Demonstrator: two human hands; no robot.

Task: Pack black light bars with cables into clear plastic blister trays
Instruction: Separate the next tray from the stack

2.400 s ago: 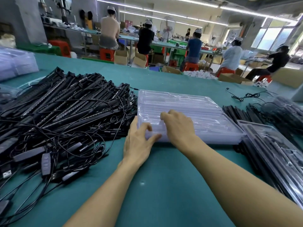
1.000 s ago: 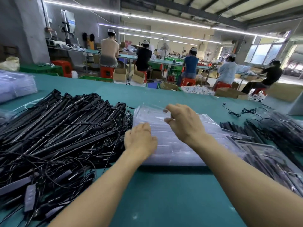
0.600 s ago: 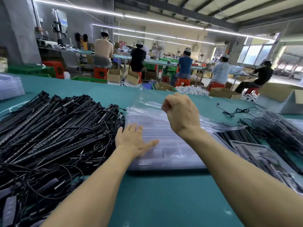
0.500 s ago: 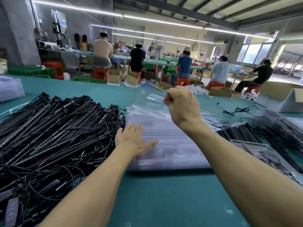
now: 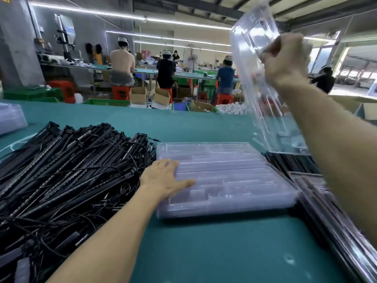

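A stack of clear plastic blister trays (image 5: 234,180) lies on the green table in front of me. My left hand (image 5: 163,178) rests flat on the stack's left edge, fingers spread, pressing it down. My right hand (image 5: 285,60) is raised at the upper right, shut on one clear blister tray (image 5: 263,103) that hangs nearly upright in the air, its lower edge above the stack's far right corner. A large heap of black light bars with tangled cables (image 5: 67,176) covers the table to the left of the stack.
More black light bars (image 5: 289,162) and packed clear trays (image 5: 334,225) lie along the right side. Another pile of clear trays (image 5: 10,119) sits at the far left. Several seated workers and cardboard boxes are beyond the table's far edge.
My right hand has peeled the top tray off the stack and swung it up to the right until it hangs nearly upright. My left hand opened flat on the stack and stays there.
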